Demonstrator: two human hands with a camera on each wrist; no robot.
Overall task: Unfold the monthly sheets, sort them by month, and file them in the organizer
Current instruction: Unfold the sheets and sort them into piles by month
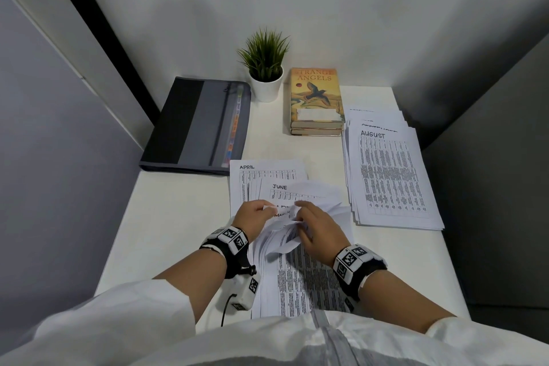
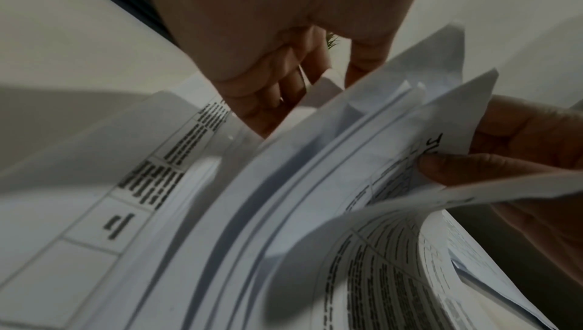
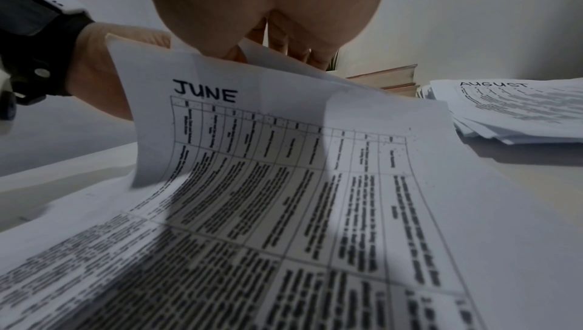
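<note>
Both hands work in a loose pile of printed monthly sheets (image 1: 285, 270) at the near middle of the white desk (image 1: 178, 217). My left hand (image 1: 261, 211) has its fingers (image 2: 274, 91) curled round the lifted top edges of some sheets. My right hand (image 1: 309, 217) pinches a curled JUNE sheet (image 3: 284, 160) near its top, thumb (image 2: 473, 168) on the print. Beyond the hands lie an APRIL sheet (image 1: 267, 169) and a JUNE sheet (image 1: 297, 189). A fanned stack topped by AUGUST (image 1: 389, 175) lies at the right. The grey and black organizer (image 1: 199, 125) lies closed at the back left.
A potted green plant (image 1: 266, 68) and a small stack of books (image 1: 316, 101) stand at the back centre against the wall. Grey partition walls close in both sides. Bare desk shows at the near left (image 1: 154, 246) and between the organizer and the books.
</note>
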